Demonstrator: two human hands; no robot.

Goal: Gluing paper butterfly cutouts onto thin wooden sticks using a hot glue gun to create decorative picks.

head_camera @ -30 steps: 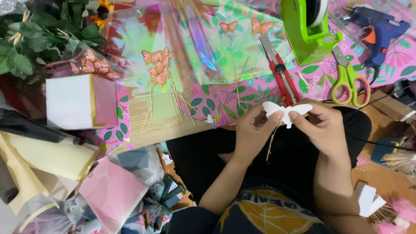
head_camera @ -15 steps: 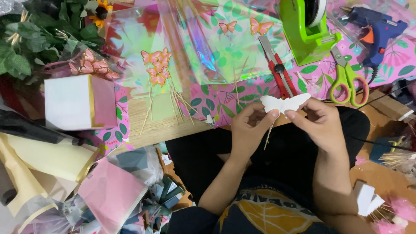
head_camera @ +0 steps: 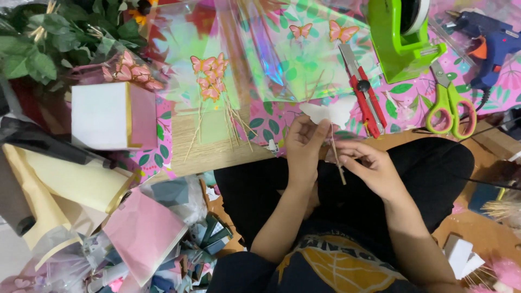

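Head view, looking down over lap and front edge of bench [head_camera: 217, 154]. Left hand [head_camera: 304, 144] raised at bench's front edge, fingers closed on white paper butterfly [head_camera: 328, 112], held up over the pink floral cover [head_camera: 401, 106]. Thin wooden stick [head_camera: 336, 154] hanging down from under butterfly, slightly tilted; whether glued to it cannot be told. Right hand [head_camera: 369, 165] just right of stick, fingers curled narrow, fingertips touching or nearly touching its lower part; firm pinch not confirmed. Both hands above dark trousers, off the bench.

On bench, behind the hands: red cutter [head_camera: 364, 92] lying lengthwise, just right of butterfly. Green scissors [head_camera: 449, 106] further right, handles toward front edge. Green tape dispenser [head_camera: 402, 38] near back edge. Blue glue gun [head_camera: 488, 40] at back right corner, partly under clear film. Iridescent cellophane sheet [head_camera: 271, 54] spread over middle of bench, two small orange butterflies [head_camera: 320, 31] on it. Cluster of pink butterflies on sticks [head_camera: 211, 76] left of centre, sticks fanned toward front edge. White and pink box [head_camera: 111, 115] at left edge. Green foliage [head_camera: 49, 38] at back left corner.

Beside bench, lower left: cream paper rolls [head_camera: 70, 179], pink sheet [head_camera: 144, 233], mixed scraps.
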